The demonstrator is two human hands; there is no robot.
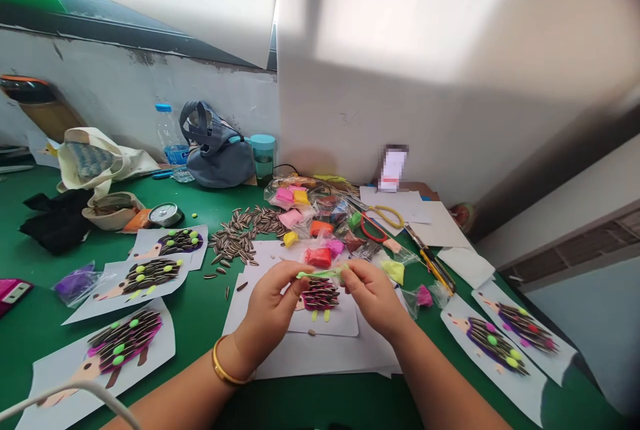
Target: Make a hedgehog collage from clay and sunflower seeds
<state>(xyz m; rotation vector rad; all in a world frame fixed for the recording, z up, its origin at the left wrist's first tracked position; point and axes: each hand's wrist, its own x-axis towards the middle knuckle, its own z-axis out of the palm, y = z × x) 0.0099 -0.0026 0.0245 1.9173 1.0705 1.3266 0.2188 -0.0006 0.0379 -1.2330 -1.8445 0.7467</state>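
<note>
In the head view, a strip of light green clay (320, 275) is stretched between the person's two hands, over the middle of a white card (345, 323) on the green surface (195, 350). Its long axis runs left to right, nearly level, with the right end a touch higher. The left hand (270, 300) pinches the left end between thumb and forefinger, a small tip showing past the thumb; the right hand (373, 293) grips the other end in its fingertips. Just beneath the strip lies a seed hedgehog (323, 297), its pale face toward the left and its two yellow-green feet toward the person. The seeds on its back lie roughly crosswise.

The strip and fingers cover the hedgehog's upper edge, and the left hand hides most of its face. How far the strip goes into the right fingertips cannot be made out. Beyond the hands, clear packets of coloured clay (320, 257) overlap so much that some contents are unclear. The phone (393, 169) against the wall is pixelated. At lower left, a pale cable (75, 387) crosses a hedgehog card (160, 343), which the picture's edge cuts off; both forearms run out of the bottom.
</note>
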